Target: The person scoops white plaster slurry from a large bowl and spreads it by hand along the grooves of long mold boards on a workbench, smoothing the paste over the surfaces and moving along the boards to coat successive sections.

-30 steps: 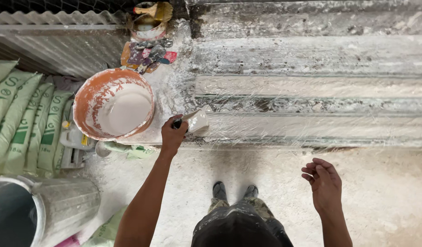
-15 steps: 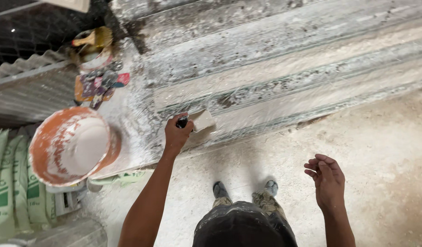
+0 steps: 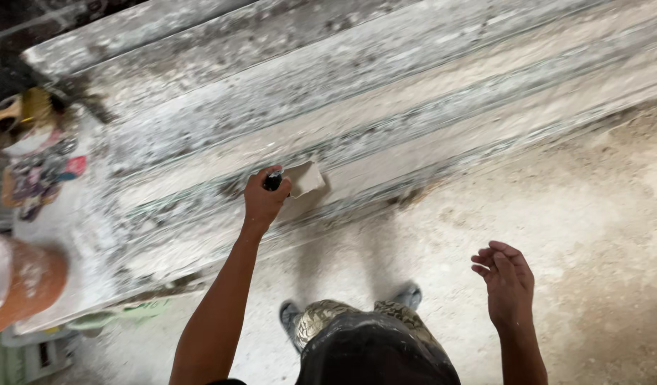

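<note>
Flat putty-smeared scraper blade (image 3: 305,177) pressed against grey moulded plaster strip (image 3: 414,128), black handle clenched in left hand (image 3: 263,202) grip; right hand (image 3: 507,285) empty, fingers loosely spread.

Looking down from my head cam: both arms bare, no sleeves or gloves on my left hand (image 3: 263,201) or right hand (image 3: 507,281). Below them, patterned camo-ish trousers (image 3: 321,317) and dusty grey shoes (image 3: 410,294).

2 bare hands: the left hand (image 3: 263,199) closed on 1 putty knife (image 3: 300,178), the right hand (image 3: 507,281) loose and holding nothing. 1 orange bucket (image 3: 26,281) at the left edge. 2 shoes (image 3: 289,314) on the floor. 1 long plastered board (image 3: 385,121).
</note>
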